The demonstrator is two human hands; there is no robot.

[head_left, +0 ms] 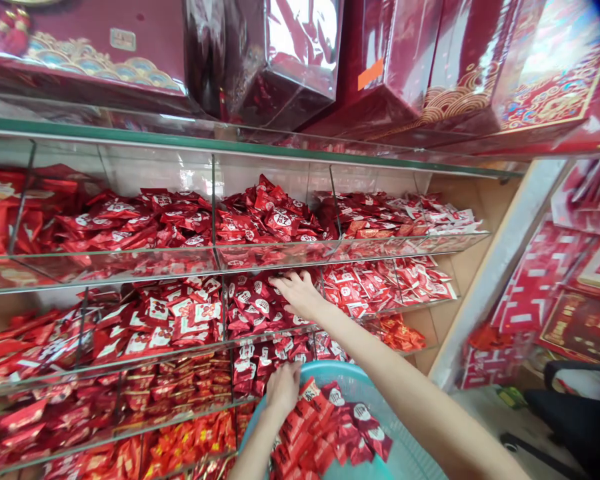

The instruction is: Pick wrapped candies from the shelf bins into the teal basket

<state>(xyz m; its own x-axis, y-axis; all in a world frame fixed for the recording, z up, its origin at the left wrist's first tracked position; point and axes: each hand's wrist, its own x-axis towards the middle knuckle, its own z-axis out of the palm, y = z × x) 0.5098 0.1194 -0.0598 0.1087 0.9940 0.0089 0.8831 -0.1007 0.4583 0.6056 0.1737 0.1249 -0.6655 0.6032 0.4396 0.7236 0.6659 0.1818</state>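
Observation:
My right hand point(299, 295) reaches into a glass-fronted compartment on the second shelf row, over dark red candy packets point(250, 303) with white round labels. Its fingers are stretched out and apart, touching the top of the pile; no packet shows in them. Lower down, my left hand point(283, 388) is bent over the left rim of a turquoise plastic basket point(357, 377), fingers curled at the edge and partly hidden. Inside that basket lies a loose heap of red packets point(313, 420), some bright red, some darker with white labels.
Glass dividers and a front lip point(275, 253) bound the compartments, which hold several kinds of red packets. Above, a thick glass shelf point(180, 140) carries large maroon gift boxes point(395, 60). Red printed goods point(535, 273) hang at the right, beside a wooden side panel point(485, 267).

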